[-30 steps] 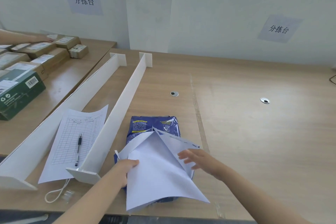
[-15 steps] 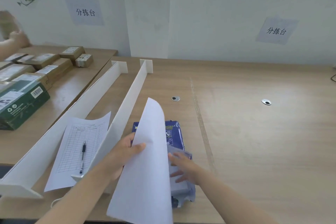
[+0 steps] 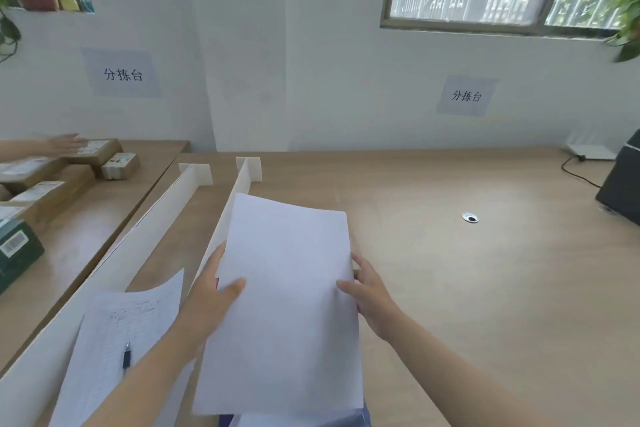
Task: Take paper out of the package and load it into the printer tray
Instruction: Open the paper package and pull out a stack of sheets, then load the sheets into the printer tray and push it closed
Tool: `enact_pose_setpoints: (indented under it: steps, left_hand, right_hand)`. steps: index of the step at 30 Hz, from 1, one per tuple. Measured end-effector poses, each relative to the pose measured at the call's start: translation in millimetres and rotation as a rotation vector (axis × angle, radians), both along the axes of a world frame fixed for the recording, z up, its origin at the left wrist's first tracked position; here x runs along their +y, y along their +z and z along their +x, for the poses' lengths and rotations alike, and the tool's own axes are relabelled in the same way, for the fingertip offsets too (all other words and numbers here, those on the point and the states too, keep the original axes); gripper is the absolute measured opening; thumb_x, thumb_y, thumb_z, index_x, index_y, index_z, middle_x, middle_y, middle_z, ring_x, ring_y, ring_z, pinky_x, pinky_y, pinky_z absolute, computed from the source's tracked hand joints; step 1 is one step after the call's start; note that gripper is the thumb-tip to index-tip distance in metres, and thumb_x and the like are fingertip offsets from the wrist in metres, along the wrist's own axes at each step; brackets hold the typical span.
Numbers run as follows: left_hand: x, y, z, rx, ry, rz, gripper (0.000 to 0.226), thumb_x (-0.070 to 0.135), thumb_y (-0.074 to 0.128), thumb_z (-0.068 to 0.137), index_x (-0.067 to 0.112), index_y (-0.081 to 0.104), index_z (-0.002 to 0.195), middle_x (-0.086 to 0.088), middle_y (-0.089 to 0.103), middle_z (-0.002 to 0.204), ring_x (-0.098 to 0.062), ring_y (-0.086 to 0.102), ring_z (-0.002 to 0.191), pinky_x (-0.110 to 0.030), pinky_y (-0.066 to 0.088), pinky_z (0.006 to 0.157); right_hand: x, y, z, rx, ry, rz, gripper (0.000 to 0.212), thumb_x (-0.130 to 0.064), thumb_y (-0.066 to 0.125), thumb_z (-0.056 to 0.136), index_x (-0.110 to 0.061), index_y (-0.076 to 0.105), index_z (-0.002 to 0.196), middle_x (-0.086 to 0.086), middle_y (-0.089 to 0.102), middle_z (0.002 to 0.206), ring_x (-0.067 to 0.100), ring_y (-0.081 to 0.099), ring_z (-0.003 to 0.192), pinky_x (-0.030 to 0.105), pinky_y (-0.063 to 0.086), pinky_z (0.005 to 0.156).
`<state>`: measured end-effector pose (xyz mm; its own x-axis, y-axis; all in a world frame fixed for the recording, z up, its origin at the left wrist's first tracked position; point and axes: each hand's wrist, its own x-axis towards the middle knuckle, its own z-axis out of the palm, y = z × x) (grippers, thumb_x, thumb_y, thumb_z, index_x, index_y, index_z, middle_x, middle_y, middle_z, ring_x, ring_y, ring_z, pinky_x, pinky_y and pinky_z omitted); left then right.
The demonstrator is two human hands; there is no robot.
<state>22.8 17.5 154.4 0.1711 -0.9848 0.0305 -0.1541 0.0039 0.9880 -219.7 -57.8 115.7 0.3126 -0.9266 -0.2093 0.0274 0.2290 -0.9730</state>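
Note:
I hold a stack of white paper point(image 3: 287, 295) up over the wooden table point(image 3: 467, 288), its face turned toward me. My left hand point(image 3: 211, 291) grips its left edge, thumb on top. My right hand point(image 3: 369, 291) grips the right edge. The blue package point(image 3: 363, 418) is almost wholly hidden under the paper; only a sliver shows at the bottom edge. The black printer point(image 3: 621, 184) stands at the far right edge of the table, cut off by the frame; its tray is not visible.
White divider walls point(image 3: 152, 232) run along the table left of the paper. A printed form point(image 3: 121, 343) with a pen point(image 3: 126, 357) lies between them. Cardboard boxes point(image 3: 52, 180) cover the left table, where another person's hand point(image 3: 64, 142) reaches. A cable point(image 3: 578, 173) runs toward the printer.
The paper came out of the blue package and rose in front of me. My right hand left the package and took the paper's right edge. My view tilted up and right, revealing the printer.

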Motion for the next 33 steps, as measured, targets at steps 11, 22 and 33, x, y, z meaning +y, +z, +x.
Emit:
enact_pose_setpoints:
  steps: [11, 22, 33]
  left_hand:
    - [-74, -19, -110, -0.041, -0.311, -0.021, 0.061, -0.001, 0.049, 0.09, 0.026, 0.031, 0.142, 0.003, 0.046, 0.143, -0.017, 0.043, 0.132, -0.046, 0.032, 0.114]
    - [-99, -22, -304, -0.034, -0.559, 0.022, 0.071, 0.009, 0.064, 0.084, 0.029, 0.027, 0.142, 0.008, 0.053, 0.135, -0.009, 0.056, 0.117, -0.029, 0.049, 0.092]
    - [-118, 2, -548, 0.13, -0.664, 0.054, 0.077, 0.034, 0.072, 0.057, 0.051, 0.036, 0.124, -0.005, 0.067, 0.117, -0.027, 0.068, 0.099, -0.048, 0.055, 0.087]
  right_hand:
    - [13, 7, -125, 0.102, -0.364, -0.057, 0.086, -0.012, 0.06, 0.062, -0.038, 0.027, 0.138, 0.014, 0.052, 0.125, 0.03, 0.06, 0.108, 0.038, 0.053, 0.083]
    - [46, 7, -318, 0.092, -0.45, -0.121, 0.096, -0.007, 0.066, 0.068, -0.048, 0.017, 0.139, 0.003, 0.056, 0.131, 0.022, 0.062, 0.112, 0.044, 0.055, 0.09]
    - [35, 36, -557, 0.174, -0.533, -0.208, 0.091, -0.008, 0.066, 0.068, -0.047, 0.02, 0.137, 0.002, 0.054, 0.131, 0.021, 0.06, 0.114, 0.044, 0.056, 0.088]
